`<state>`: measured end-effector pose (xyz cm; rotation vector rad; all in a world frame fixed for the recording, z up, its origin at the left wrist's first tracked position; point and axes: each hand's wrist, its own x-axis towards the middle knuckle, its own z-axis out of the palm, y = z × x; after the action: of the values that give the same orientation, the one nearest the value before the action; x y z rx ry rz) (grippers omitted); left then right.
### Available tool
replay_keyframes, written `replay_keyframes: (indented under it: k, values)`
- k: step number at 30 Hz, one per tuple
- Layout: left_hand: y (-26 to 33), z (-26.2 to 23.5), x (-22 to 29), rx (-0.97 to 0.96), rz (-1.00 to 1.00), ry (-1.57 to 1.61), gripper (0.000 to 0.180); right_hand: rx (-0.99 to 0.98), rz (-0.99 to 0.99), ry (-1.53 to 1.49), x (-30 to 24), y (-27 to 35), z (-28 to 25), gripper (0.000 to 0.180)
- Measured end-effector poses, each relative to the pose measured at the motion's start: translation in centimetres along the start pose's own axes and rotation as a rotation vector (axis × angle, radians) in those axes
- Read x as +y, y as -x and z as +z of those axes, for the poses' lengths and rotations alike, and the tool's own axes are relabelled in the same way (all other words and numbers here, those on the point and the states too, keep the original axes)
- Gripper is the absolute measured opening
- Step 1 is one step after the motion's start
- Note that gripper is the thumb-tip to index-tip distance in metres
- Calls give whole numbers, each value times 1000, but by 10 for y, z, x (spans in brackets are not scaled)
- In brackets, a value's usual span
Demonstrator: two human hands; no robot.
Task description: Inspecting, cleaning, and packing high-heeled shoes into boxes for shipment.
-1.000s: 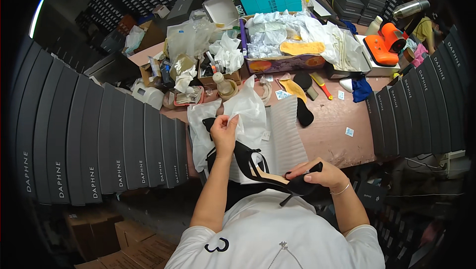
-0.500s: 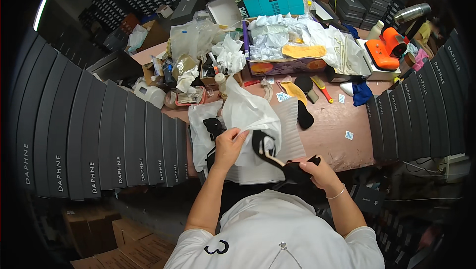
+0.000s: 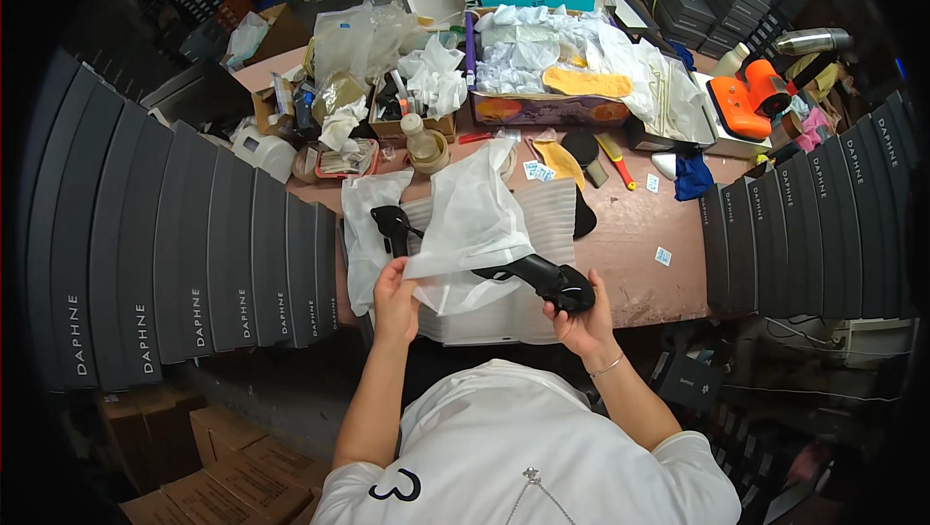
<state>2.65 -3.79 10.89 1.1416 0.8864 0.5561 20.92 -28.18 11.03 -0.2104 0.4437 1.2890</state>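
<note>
My right hand [image 3: 588, 324] is closed around one end of a glossy black shoe [image 3: 557, 285], its fingers and thumb on either side. The shoe slants up and left, and its other part passes under a sheet of thin white tissue paper [image 3: 475, 220]. At the paper's lower left edge my left hand [image 3: 395, 304] pinches the sheet between thumb and fingers. A second black shoe [image 3: 391, 223] lies just beyond my left hand, on another piece of white paper [image 3: 360, 234]. Beneath all this is a ribbed white packing sheet [image 3: 550, 220].
Upright rows of dark grey shoeboxes flank the table at left [image 3: 218, 254] and right [image 3: 775, 225]. Behind stand a carton of crumpled paper [image 3: 542, 110], a bottle [image 3: 419, 140] and an orange tool [image 3: 741, 104]. A red-yellow handled tool [image 3: 616, 161] lies at right.
The shoe has turned over and swung in under the tissue paper; its strap and pale inside no longer show. My left hand has moved left along the paper, spreading it.
</note>
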Motion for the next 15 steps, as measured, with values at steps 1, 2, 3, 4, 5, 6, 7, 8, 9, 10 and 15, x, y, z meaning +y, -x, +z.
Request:
replay_keyframes:
  k: [1, 2, 3, 4, 5, 6, 7, 8, 9, 10, 15]
  values:
    - [4, 22, 8, 51, -3, 402, 24, -19, 18, -32, -1, 1, -7, 60]
    - [1, 39, 15, 69, 92, 393, 24, -27, 28, -46, -1, 3, -9, 61]
    - [-2, 51, 20, 60, 182, 284, 24, -38, 41, -61, 1, 4, -11, 62]
    - [-4, 60, 25, 49, 274, 173, 24, -52, 55, -77, 4, 5, -12, 62]
    - [-7, 69, 31, 36, 369, 60, 24, -68, 63, -93, 5, 5, -14, 63]
    - [-7, 77, 40, -39, 470, -48, 25, -84, 71, -109, 5, 6, -15, 65]
    - [-10, 79, 39, -81, 463, -80, 23, -100, 82, -125, 6, 6, -16, 66]
    - [-11, 81, 41, -103, 449, -187, 22, -123, 91, -132, 6, 6, -16, 67]
    - [-11, 83, 45, -125, 434, -294, 21, -115, 96, -142, 6, 6, -14, 66]
    - [-10, 86, 47, -145, 454, -345, 20, -105, 95, -156, 9, 7, -7, 65]
    - [19, 92, 73, -233, 511, -493, 24, -87, -33, -12, 16, 14, 20, 69]
